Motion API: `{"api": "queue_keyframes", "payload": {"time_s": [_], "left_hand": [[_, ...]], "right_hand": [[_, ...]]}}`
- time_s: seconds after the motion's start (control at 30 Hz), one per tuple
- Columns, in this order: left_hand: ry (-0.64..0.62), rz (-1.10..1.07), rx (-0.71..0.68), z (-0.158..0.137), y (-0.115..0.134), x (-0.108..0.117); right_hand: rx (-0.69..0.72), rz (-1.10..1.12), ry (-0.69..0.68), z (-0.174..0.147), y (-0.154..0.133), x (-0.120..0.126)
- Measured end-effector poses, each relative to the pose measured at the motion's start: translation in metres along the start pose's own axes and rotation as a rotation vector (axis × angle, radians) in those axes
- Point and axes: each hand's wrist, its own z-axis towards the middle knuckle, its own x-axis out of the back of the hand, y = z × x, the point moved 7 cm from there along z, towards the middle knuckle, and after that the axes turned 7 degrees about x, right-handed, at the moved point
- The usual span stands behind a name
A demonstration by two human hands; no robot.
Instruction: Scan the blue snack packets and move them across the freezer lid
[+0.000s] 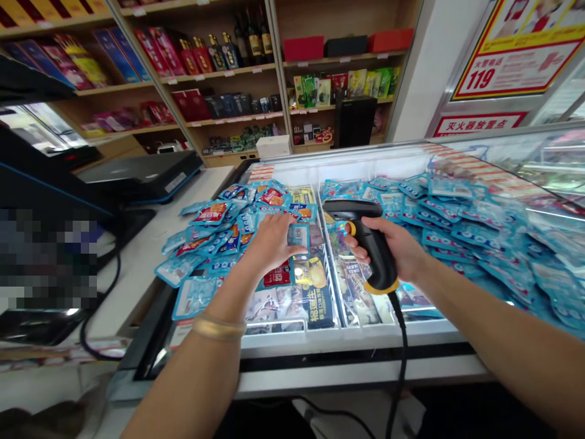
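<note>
My left hand (pixel 273 239) grips a small blue snack packet (pixel 299 236) by its edge, the side with the printed barcode label facing up. My right hand (pixel 402 247) is wrapped round a black and yellow barcode scanner (pixel 375 247), its head pointing left toward the packet, a short gap between them. A cable hangs from the scanner's handle. Left of my left hand lies a loose pile of blue packets (pixel 219 238), a few showing red fronts. On the right, another large heap of blue packets (pixel 457 213) spreads over the freezer's glass top.
Under the glass, the chest freezer (pixel 297 344) holds packaged ice creams in white wire baskets. At left stand a counter (pixel 132 274), a dark screen and a flat black device (pixel 141 174). Shelves (pixel 228 71) with bottles and boxes line the back.
</note>
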Motion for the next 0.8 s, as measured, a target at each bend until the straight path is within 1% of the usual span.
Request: {"api": "queue_keyframes", "payload": {"time_s": [0.1, 0.23, 0.27, 0.3, 0.33, 0.43, 0.5, 0.57, 0.63, 0.73, 0.8], "left_hand": [[0.094, -0.202, 0.090, -0.002, -0.005, 0.005], [0.319, -0.497, 0.296, -0.008, -0.014, 0.020], [0.353, -0.601, 0.349, -0.010, -0.015, 0.021], [0.354, -0.725, 0.403, -0.011, -0.016, 0.019], [0.328, -0.863, 0.458, -0.012, -0.017, 0.014], [0.162, -1.252, 0.618, -0.015, -0.010, -0.005], [0.057, -1.375, 0.681, -0.018, -0.003, -0.015], [0.005, -1.369, 0.685, -0.019, 0.002, -0.018], [0.025, -1.253, 0.614, -0.018, 0.005, -0.016], [0.126, -0.943, 0.442, -0.015, 0.010, -0.006], [0.185, -0.697, 0.368, -0.015, 0.013, -0.002]], "right_hand": [[-0.004, -0.021, -0.011, -0.001, 0.002, -0.001], [-0.017, -0.017, -0.012, -0.005, 0.004, -0.002], [-0.022, -0.009, -0.015, -0.006, 0.005, -0.003], [-0.027, 0.000, -0.023, -0.007, 0.006, -0.004], [-0.029, 0.009, -0.033, -0.007, 0.007, -0.006], [-0.037, 0.029, -0.061, -0.009, 0.009, -0.011], [-0.045, 0.035, -0.075, -0.009, 0.010, -0.014], [-0.048, 0.037, -0.085, -0.009, 0.011, -0.016], [-0.043, 0.038, -0.089, -0.009, 0.011, -0.017], [-0.039, 0.038, -0.083, -0.009, 0.010, -0.016], [-0.037, 0.037, -0.086, -0.009, 0.010, -0.017]]}}
